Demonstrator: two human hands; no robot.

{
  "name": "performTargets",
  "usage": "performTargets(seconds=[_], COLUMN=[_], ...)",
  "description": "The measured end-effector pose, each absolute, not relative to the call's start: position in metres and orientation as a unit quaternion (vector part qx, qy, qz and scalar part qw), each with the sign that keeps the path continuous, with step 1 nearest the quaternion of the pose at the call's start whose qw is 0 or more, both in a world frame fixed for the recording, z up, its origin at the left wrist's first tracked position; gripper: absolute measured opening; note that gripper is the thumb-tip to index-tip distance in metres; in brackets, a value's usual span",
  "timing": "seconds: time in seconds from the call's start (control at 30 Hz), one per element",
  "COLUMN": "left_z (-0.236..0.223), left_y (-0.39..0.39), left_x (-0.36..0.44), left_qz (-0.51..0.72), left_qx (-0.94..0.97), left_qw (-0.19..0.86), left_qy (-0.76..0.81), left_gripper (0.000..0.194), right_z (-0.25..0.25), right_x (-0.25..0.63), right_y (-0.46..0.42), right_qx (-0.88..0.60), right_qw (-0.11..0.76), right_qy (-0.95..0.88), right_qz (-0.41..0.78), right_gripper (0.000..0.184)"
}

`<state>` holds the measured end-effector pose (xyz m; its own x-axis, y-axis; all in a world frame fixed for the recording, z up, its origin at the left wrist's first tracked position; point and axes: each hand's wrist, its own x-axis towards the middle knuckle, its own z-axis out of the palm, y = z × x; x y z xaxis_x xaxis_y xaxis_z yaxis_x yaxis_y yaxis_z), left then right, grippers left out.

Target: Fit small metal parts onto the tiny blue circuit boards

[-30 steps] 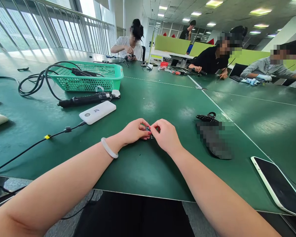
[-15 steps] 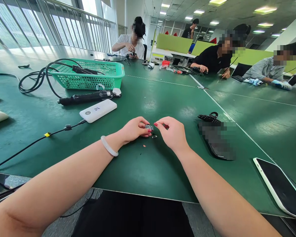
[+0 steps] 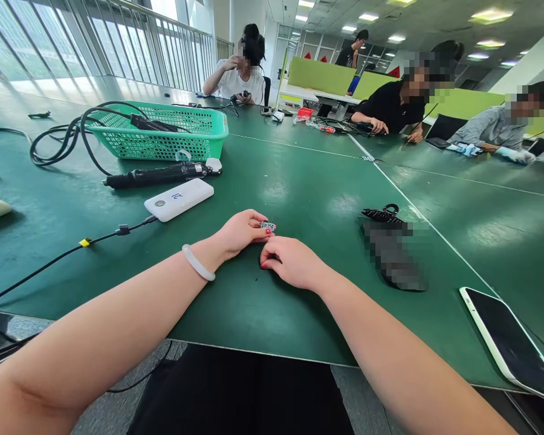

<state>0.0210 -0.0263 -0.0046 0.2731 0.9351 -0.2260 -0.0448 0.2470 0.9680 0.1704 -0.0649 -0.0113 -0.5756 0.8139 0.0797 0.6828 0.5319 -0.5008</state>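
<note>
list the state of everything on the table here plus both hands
left hand: closed on the small patterned piece
small patterned piece: pinched in the left hand
right hand: curled downward, grip hidden
white device: lying flat, thin black cable plugged in
black cylindrical tool: lying on its side
green basket: upright, black item inside
phone: face up, screen dark

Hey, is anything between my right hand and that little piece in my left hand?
Only your left thumb, lying along the near side of the small piece in your left hand. No loose object shows between it and your right hand.
</note>
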Motion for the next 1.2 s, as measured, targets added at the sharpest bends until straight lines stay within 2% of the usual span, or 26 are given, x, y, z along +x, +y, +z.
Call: performTargets(seconds=[0.13, 0.3, 0.37, 0.47, 1.2], left_z=[-0.007, -0.007, -0.007, -0.006, -0.008], left_y=[-0.025, -0.026, -0.027, -0.028, -0.028], left_x=[0.020, 0.021, 0.021, 0.021, 0.021], left_qz=[0.385, 0.377, 0.374, 0.369, 0.364], left_qx=[0.485, 0.499, 0.506, 0.515, 0.549], left_qw=[0.640, 0.645, 0.648, 0.656, 0.628], left_qy=[0.455, 0.439, 0.429, 0.412, 0.414], left_gripper=[0.025, 0.030, 0.032, 0.031, 0.024], right_z=[-0.007, -0.003, -0.004, -0.006, -0.015], right_x=[0.177, 0.192, 0.194, 0.191, 0.174], right_y=[-0.063, -0.056, -0.054, -0.052, -0.053], right_qx=[-0.442, -0.524, -0.536, -0.541, -0.585], right_qw=[0.186, 0.369, 0.405, 0.417, 0.458], right_qy=[-0.853, -0.722, -0.691, -0.686, -0.596], right_qz=[0.206, 0.261, 0.265, 0.252, 0.306], right_gripper=[0.012, 0.010, 0.009, 0.015, 0.012])
